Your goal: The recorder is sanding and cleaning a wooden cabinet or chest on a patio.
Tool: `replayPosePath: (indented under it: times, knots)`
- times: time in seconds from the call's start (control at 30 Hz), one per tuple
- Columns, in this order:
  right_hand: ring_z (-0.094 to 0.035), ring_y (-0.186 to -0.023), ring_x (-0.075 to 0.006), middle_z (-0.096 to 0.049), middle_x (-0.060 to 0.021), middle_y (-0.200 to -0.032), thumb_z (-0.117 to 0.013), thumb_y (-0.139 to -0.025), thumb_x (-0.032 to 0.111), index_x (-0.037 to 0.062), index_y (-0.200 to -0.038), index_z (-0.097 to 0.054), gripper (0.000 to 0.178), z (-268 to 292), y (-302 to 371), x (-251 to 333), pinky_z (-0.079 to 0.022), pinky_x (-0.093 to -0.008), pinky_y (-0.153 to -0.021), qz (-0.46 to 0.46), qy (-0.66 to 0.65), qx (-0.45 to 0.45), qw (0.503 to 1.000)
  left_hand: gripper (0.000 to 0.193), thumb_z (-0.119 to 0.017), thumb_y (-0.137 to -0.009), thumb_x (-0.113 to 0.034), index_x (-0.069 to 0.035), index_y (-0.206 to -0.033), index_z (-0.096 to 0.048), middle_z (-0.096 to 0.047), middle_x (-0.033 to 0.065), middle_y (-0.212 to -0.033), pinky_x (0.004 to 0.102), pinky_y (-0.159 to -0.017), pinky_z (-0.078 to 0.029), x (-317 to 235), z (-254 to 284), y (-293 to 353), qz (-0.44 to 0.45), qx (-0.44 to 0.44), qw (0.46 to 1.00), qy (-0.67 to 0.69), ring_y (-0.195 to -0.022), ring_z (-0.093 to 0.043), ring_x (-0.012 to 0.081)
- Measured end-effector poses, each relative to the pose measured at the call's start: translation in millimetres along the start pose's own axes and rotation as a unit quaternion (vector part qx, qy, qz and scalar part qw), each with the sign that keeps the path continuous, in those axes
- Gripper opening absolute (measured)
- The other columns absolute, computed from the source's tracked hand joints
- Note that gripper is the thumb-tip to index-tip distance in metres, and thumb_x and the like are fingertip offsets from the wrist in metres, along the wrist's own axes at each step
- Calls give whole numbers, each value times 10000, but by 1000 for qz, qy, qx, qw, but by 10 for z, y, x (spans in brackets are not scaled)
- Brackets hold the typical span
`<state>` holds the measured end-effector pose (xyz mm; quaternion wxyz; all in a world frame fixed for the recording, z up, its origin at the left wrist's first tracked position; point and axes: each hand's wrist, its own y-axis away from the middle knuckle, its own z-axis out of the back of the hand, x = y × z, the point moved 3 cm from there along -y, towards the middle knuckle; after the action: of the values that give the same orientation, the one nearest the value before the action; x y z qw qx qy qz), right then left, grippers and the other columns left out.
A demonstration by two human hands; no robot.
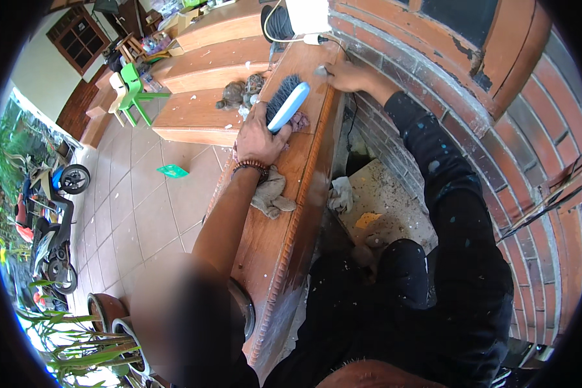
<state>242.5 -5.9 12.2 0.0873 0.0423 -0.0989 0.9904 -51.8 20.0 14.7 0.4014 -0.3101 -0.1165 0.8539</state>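
My left hand [258, 137], with a beaded bracelet on the wrist, is shut on a scrub brush [287, 103] that has a blue and white back and dark bristles. It holds the brush tilted over a long wooden ledge [284, 239], above a small purple cloth [299, 121]. My right hand [346, 75], in a paint-flecked black sleeve, reaches farther along the ledge. Its fingers press on the wood by a pale spot next to the brick wall [537, 187]. A grey rag [270, 194] lies on the ledge just behind my left wrist.
Two small tortoise figures [241, 94] sit left of the brush. A white box [307, 14] and its cable lie at the ledge's far end. A crumpled cloth [341, 194] lies below by the wall. The tiled floor [136, 213] on the left holds a green chair [133, 90], scooters [52, 220] and potted plants [103, 309].
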Motion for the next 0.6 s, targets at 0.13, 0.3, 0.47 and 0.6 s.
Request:
replayPosePath:
  times: [0.13, 0.3, 0.47, 0.6]
  knots:
    - [-658, -1058, -407, -679, -262, -1099, -477, -1014, 225, -8, -1338, -567, 409, -28, 282, -188, -503, -506, -895, 40, -7, 42, 998, 478, -685, -827, -355, -2, -1098, -512, -619, 278, -1106, 545, -892, -502, -78, -53, -35, -9, -5, 1000, 8, -1046, -607, 482]
    - [-688, -962, -392, -702, -259, -965, -471, -1033, 221, -15, -1188, -628, 323, 154, 461, -113, -514, -485, -797, -9, -155, 25, 988, 480, -687, -827, -363, -3, -1098, -521, -622, 273, -1103, 543, -887, -502, -25, -1, 5, 1, -14, 1000, -1, -1043, -610, 479]
    - [-652, -657, -299, -654, -162, -715, -484, -1052, 290, -24, -949, -639, 364, 58, 303, -188, -501, -436, -660, -19, -173, 69, 982, 480, -685, -830, -365, -6, -1102, -520, -624, 269, -1105, 541, -881, -502, -54, -9, -2, -12, -28, 1000, 7, -1038, -614, 476]
    - [-580, -525, -211, -609, -103, -631, -481, -1057, 332, -13, -851, -625, 427, 33, 245, -446, -469, -395, -536, 94, -94, -26, 991, 486, -685, -833, -369, -5, -1107, -517, -626, 269, -1102, 540, -880, -502, -110, -99, -55, -10, -7, 1000, 5, -1033, -617, 475]
